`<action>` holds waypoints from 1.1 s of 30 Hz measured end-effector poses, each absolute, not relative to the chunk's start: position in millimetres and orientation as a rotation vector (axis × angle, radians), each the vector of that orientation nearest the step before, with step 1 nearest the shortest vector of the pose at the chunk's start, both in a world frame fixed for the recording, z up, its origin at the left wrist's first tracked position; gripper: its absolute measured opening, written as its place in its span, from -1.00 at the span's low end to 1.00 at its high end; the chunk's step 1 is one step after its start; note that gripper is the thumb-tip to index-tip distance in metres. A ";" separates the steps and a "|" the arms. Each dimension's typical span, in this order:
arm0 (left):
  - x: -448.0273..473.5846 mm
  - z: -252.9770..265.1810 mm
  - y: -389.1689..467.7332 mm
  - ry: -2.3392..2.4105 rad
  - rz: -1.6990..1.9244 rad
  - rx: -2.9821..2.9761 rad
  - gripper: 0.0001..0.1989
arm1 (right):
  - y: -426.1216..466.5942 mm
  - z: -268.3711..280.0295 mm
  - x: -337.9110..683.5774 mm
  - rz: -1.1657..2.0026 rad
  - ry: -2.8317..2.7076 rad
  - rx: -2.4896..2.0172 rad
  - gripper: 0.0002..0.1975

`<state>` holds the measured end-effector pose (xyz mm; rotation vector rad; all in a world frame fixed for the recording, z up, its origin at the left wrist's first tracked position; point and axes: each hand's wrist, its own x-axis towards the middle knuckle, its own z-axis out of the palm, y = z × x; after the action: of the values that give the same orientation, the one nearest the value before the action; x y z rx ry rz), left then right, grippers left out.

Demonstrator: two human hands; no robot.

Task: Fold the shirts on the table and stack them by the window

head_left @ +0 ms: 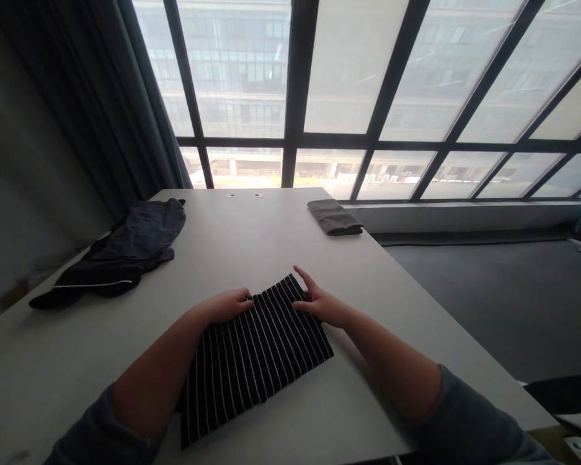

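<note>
A black cloth with thin white stripes [252,355] lies folded at a slant on the white table before me. My left hand [230,305] grips its far left edge, with the fingertips curled over the fabric. At the far right corner, my right hand [317,302] has thumb and fingers spread apart. Its thumb rests over the stripes, while the index finger reaches past the cloth's edge. The underside of the cloth is hidden, and so are some fingers of both hands.
A crumpled dark garment [140,239] lies at the table's left edge. Near the far right edge sits a folded grey cloth [335,217]. The white table [252,239] ends in front of large windows [237,64]; a dark curtain [91,84] hangs at the left.
</note>
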<state>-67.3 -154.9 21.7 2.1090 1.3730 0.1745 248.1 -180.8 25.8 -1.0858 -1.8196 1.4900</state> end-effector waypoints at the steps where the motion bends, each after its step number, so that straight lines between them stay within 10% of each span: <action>1: -69.3 20.0 -155.6 1.377 0.193 2.092 -0.59 | -181.2 28.6 249.3 1.509 -1.900 -1.044 0.09; 8: -101.7 7.4 -181.3 1.409 0.386 1.943 -0.50 | -168.2 39.4 231.8 1.466 -2.425 -1.048 -0.46; 20: -144.4 -2.6 -177.0 1.669 0.566 1.782 -0.42 | -24.9 177.6 178.2 1.789 -2.621 -1.064 -0.45; 27: -143.3 -2.1 -175.4 1.784 0.509 1.913 -0.46 | 72.0 265.9 233.4 1.295 -2.152 -1.215 -0.47; 33: -142.1 -0.4 -175.6 1.802 0.476 1.903 -0.48 | 144.0 212.3 320.2 0.864 -1.296 -1.258 -0.43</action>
<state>-142.1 -175.6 -0.4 1.9032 1.8015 0.4758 320.2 144.0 212.3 -1.2579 -1.2957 0.8644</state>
